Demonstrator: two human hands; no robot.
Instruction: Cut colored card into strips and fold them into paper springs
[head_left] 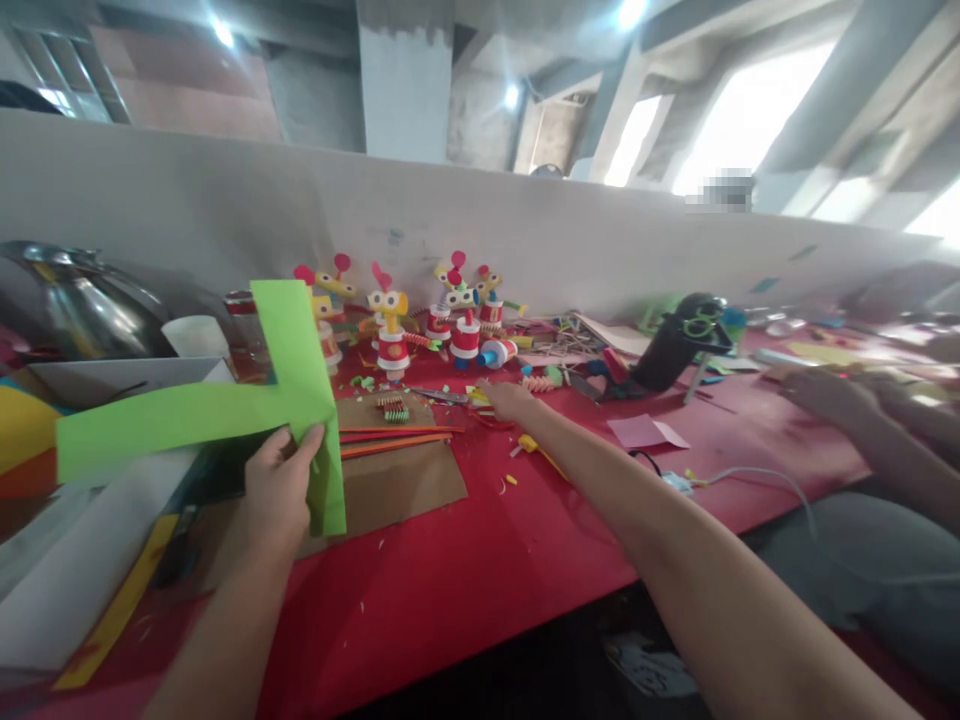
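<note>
My left hand (pixel 279 490) pinches bright green paper strips (pixel 289 350) between thumb and fingers. One strip stands upright; a wider one sticks out to the left, and they cross near the thumb. My right hand (pixel 512 402) is stretched over the red table, its fingers at the yellow handles of a pair of scissors (pixel 444 396). Those fingers are blurred, so their grip on the handles is unclear. Between the hands, thin red and orange paper strips (pixel 405 440) lie on a cardboard sheet (pixel 412 485), with a small folded paper spring (pixel 393 409) behind them.
Several paper-cup figures (pixel 393 350) stand along the grey partition (pixel 360 210). At left are a metal jug (pixel 97 305) and a white box (pixel 82 570). Right of my arm are a black stand (pixel 675 345), pink paper (pixel 646 432), a white cable (pixel 780 475) and another person's hands (pixel 817 395).
</note>
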